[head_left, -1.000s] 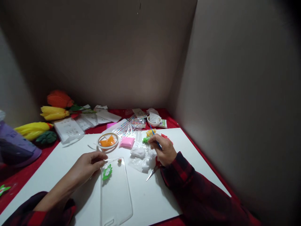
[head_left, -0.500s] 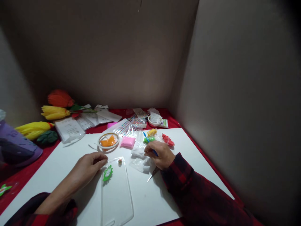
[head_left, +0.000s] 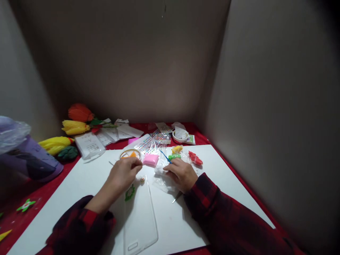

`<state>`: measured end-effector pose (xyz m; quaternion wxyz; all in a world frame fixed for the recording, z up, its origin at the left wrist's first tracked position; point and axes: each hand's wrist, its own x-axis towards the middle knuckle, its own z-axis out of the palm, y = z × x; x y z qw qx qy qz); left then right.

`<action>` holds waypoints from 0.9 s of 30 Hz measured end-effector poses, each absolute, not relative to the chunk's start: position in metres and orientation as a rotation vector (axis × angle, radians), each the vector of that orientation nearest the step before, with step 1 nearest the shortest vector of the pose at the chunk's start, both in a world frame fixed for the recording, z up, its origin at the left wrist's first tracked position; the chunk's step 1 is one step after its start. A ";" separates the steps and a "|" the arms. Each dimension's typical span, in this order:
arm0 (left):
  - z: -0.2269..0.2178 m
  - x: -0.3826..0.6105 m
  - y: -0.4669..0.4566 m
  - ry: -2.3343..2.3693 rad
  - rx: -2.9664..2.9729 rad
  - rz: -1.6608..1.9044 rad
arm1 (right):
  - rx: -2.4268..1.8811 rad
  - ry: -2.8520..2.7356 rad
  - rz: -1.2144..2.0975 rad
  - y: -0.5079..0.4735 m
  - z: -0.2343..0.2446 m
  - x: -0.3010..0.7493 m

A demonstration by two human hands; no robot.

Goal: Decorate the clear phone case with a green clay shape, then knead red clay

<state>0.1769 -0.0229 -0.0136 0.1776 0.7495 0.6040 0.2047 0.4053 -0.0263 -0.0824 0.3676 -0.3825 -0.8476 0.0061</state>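
My left hand (head_left: 124, 174) hovers over the top of a clear phone case (head_left: 140, 219), its thumb and fingers pressed together; anything between them is too small to make out. My right hand (head_left: 183, 173) is closed around a thin blue modelling tool (head_left: 166, 156) whose tip points up and left. Under its fingertips lies a clear plastic bag (head_left: 161, 183) with white clay (head_left: 159, 171) in it. On the case are a green clay shape with a pale centre (head_left: 130, 193), shaded by my left hand, and a small round piece (head_left: 142, 179) near the top edge.
Packs of pink (head_left: 151, 159), green (head_left: 174, 156), yellow (head_left: 177, 149) and red clay (head_left: 195, 158) lie behind my hands. A pointed metal blade (head_left: 176, 197) shows beside my right wrist. A purple bucket (head_left: 45, 159) and paper flowers (head_left: 77, 126) stand left; a tape roll (head_left: 120, 154) lies behind my left hand.
My left hand has lifted away from the phone case's upper left corner and moved right and up, towards the white clay. The right hand stays by the bag, the blue tool tilting more leftward.
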 end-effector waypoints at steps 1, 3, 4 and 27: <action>-0.014 0.182 -0.020 1.629 2.136 0.581 | -0.991 -2.186 0.004 -0.027 -0.083 0.404; -0.019 0.192 -0.013 1.539 2.173 0.551 | -1.007 -2.201 -0.016 -0.027 -0.085 0.402; -0.021 0.196 -0.010 1.517 2.194 0.536 | -1.013 -2.206 -0.023 -0.027 -0.085 0.402; -0.042 0.216 -0.005 1.518 2.549 0.393 | -1.100 -2.283 -0.096 -0.028 -0.081 0.402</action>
